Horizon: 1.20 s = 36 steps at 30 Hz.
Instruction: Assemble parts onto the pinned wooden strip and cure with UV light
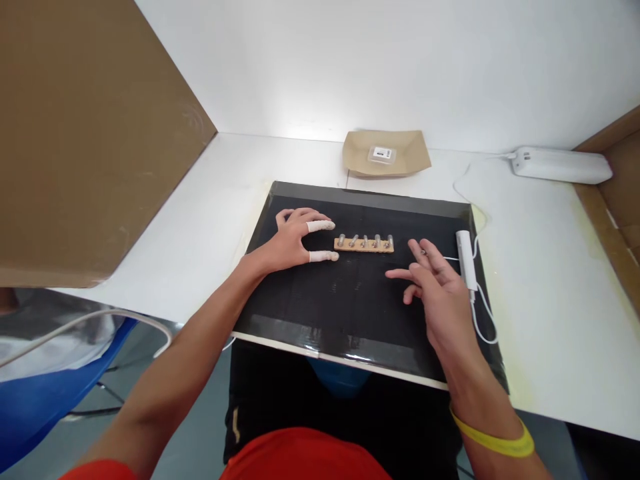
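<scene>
My left hand [299, 241] is open at the left end of a narrow tan strip [364, 247]. White finger cots cover its thumb and index finger, which are spread apart just short of the strip. Several short clear-and-metal cylinders [377, 240] stand in a row on the strip, some of them tilted. To the right of the strip, my right hand [435, 277] is turned partly palm up with a finger stretched toward it. A small shiny metal piece [423, 252] is held among its fingers; its exact kind is too small to make out.
Under my hands lies a black mat [320, 300]. A white bar-shaped device [466, 260] with cables rests on its right side. Behind the mat, a brown paper tray [415, 157] holds a small clear labelled box [381, 155]. A white power strip [560, 165] is at the back right.
</scene>
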Motion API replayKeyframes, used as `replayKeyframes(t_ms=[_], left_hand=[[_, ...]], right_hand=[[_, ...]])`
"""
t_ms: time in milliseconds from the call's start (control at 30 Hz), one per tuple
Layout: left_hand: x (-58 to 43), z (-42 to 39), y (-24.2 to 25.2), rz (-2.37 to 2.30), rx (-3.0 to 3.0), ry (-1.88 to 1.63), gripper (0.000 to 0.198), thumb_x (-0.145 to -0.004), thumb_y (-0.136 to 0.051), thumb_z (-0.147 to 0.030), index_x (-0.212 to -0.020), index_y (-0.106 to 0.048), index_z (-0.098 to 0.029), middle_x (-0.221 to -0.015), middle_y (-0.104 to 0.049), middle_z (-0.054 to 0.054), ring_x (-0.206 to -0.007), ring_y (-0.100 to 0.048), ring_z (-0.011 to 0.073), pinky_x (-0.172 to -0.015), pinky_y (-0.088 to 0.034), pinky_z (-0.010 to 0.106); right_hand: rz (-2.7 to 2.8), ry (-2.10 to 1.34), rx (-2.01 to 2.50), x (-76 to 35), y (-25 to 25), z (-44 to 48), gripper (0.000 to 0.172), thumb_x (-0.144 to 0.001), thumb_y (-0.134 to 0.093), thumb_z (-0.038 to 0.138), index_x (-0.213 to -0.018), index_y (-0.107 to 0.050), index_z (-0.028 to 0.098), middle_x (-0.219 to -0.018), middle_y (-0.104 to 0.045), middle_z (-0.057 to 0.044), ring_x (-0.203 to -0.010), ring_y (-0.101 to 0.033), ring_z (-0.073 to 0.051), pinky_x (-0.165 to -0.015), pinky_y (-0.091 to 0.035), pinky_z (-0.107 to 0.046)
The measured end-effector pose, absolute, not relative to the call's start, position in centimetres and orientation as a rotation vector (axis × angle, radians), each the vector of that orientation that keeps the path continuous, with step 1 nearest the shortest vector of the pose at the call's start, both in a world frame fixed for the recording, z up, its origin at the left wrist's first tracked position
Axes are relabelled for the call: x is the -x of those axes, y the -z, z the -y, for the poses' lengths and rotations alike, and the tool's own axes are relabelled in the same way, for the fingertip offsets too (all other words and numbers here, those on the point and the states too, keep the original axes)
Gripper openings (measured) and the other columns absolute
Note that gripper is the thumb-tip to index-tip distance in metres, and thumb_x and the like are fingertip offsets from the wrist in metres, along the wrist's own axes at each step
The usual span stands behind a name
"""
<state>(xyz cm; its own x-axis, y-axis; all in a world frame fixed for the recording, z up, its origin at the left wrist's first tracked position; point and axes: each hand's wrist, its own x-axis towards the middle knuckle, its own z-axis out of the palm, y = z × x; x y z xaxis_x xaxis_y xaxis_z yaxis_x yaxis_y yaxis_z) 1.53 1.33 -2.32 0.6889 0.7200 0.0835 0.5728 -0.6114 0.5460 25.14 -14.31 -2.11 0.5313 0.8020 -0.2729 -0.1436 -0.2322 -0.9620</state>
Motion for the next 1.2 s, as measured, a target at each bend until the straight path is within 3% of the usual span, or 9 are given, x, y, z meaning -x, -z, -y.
replayKeyframes(t_ms=[300,633,733,967,1200], left_hand=[[-3.2,-2.1,2.8,-0.898,-2.380,-0.346,0.018,-0.090,-0.081,-0.042,-0.106,-0.079,-0.032,-0.143,-0.070,0.001,-0.147,-0.049,0.0291,-0.123,-0.015,0.055],[-3.5,-2.3,3.1,-0.906,-2.351,-0.370,0.009,-0.091,-0.080,-0.038,-0.098,-0.082,-0.032,-0.137,-0.074,-0.001,-0.144,-0.054,0.0281,-0.123,-0.017,0.055],[-3.6,-2.3,3.3,-0.915,-2.369,-0.394,0.008,-0.092,-0.079,-0.037,-0.098,-0.082,-0.032,-0.136,-0.075,-0.001,-0.143,-0.055,0.0275,-0.123,-0.018,0.054],[-3.8,-2.1,3.5,-0.943,-2.374,-0.413,0.008,-0.093,-0.076,-0.036,-0.096,-0.082,-0.031,-0.133,-0.076,-0.001,-0.142,-0.055,0.0276,-0.121,-0.021,0.053],[-3.8,-1.5,4.1,-0.950,-2.372,-0.554,0.006,-0.091,-0.077,-0.032,-0.094,-0.082,-0.030,-0.126,-0.079,0.000,-0.135,-0.061,0.0263,-0.118,-0.023,0.052]], right_hand=[[0.656,-0.943,1.574,-28.3,1.3,9.2,0.062,-0.084,-0.067,0.021,-0.146,-0.062,0.024,-0.159,-0.057,-0.015,-0.076,-0.079,-0.014,-0.040,-0.046,-0.017],[0.846,-0.953,1.488,-28.2,2.1,7.2,0.067,-0.083,-0.071,0.024,-0.150,-0.060,0.026,-0.160,-0.055,-0.017,-0.079,-0.078,-0.018,-0.043,-0.045,-0.021],[0.884,-0.904,1.439,-27.7,2.2,7.6,0.062,-0.085,-0.071,0.027,-0.146,-0.063,0.028,-0.157,-0.059,-0.015,-0.077,-0.076,-0.017,-0.045,-0.046,-0.023],[0.941,-0.790,1.406,-27.3,2.3,8.3,0.026,-0.092,-0.070,0.037,-0.112,-0.076,0.022,-0.114,-0.082,-0.010,-0.064,-0.071,-0.012,-0.049,-0.047,-0.024],[0.925,-0.741,1.434,-28.0,2.7,8.2,0.022,-0.094,-0.067,0.037,-0.107,-0.075,0.021,-0.097,-0.083,-0.007,-0.057,-0.064,-0.009,-0.049,-0.046,-0.023]])
